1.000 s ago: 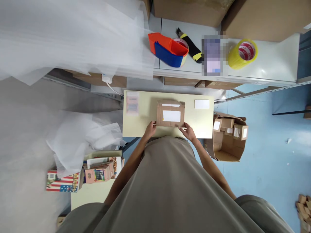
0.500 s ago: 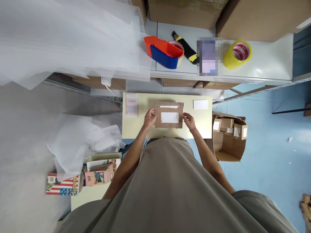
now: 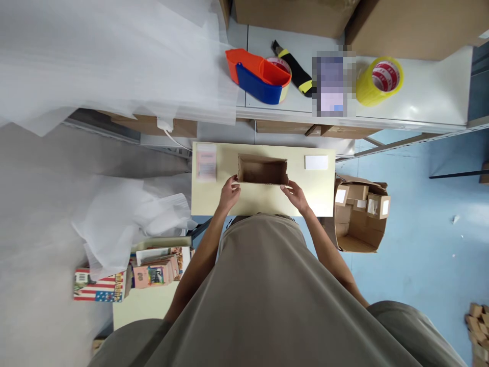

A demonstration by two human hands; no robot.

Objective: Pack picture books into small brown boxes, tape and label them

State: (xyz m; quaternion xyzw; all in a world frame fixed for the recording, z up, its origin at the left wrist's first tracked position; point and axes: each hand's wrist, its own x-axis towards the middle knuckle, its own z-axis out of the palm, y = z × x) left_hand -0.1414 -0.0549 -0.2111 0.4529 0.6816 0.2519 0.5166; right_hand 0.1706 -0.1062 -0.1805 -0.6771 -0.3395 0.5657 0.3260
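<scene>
A small brown cardboard box stands on the cream table with its open side up, so its bare inside shows. My left hand grips its near left corner, fingers bent against the cardboard. At the near right corner, my right hand holds the box between thumb and fingers. The label side of the box is out of sight. To the left on the table lies a pinkish packet in clear wrap; a white stack of labels or paper lies to the right.
On the shelf ahead sit an orange-and-blue tape dispenser, a utility knife, a pixelated rectangle and yellow tape rolls. A carton of small boxes stands right; books and white foam sheeting are left.
The box has been turned up from lying with its white label showing to standing with its open side up. Both hands have shifted slightly to its near corners.
</scene>
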